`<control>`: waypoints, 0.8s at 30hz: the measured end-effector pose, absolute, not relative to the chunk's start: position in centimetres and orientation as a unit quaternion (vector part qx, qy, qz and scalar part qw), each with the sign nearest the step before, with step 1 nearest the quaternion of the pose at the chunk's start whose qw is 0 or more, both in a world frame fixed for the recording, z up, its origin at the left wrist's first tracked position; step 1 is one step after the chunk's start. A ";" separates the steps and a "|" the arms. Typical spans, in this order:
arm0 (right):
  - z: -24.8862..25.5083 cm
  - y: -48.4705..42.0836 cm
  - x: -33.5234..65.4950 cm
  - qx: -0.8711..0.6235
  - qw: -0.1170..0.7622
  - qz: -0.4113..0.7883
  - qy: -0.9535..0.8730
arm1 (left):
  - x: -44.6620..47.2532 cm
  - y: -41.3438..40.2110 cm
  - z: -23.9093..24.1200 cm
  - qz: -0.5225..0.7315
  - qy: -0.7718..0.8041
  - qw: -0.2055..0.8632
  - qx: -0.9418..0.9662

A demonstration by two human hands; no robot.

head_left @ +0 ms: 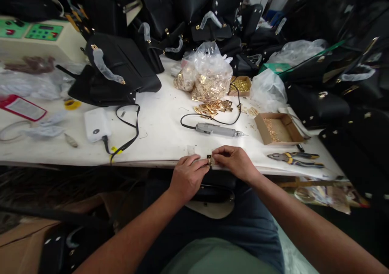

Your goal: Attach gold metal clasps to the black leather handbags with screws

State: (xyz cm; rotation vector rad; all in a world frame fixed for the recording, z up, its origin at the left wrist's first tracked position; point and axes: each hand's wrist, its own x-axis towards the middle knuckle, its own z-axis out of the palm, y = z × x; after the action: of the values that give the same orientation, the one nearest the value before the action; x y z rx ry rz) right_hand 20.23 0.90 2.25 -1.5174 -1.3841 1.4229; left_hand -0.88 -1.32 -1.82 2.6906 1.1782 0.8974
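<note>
Head view: left hand (188, 177) and right hand (234, 161) grip 1 small metal fitting (209, 159); red-framed card (26, 107) has illegible print.

Both hands (187, 177) (234, 162) nearly meet, fingers (192, 159) bent, forearms (142, 225) slanting inward from either side.

Small piece (209, 158) between fingertips (220, 149) of left hand (187, 177) and right hand (234, 161): partly covered, too small for shape to be told; black bag (220, 192) just below fingers: partly hidden behind left hand; loose bits (270, 129) in cardboard box (281, 141), right of fingers: too small to identify; red-framed card (24, 107), far left of fingers: cut by frame edge, print unreadable; control machine (67, 43) beyond it: likewise cut; black bags (361, 140), far right of fingers: blurred, outlines merging.
</note>
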 end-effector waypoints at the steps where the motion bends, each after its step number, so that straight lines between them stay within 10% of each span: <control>1: 2.0 0.8 19.9 -0.582 0.315 0.535 -0.525 | -0.9 -1.3 -1.8 0.291 0.384 0.036 0.876; 24: 2.2 2.5 19.4 -0.605 0.223 0.513 -0.566 | -1.2 -0.6 -2.0 0.315 0.389 0.105 0.859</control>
State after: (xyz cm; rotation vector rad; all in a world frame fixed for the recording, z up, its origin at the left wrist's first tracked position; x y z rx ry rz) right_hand 19.45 2.54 2.20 -1.6713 -1.5638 1.4157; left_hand -1.24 -0.61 -2.04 2.5329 1.1483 0.9287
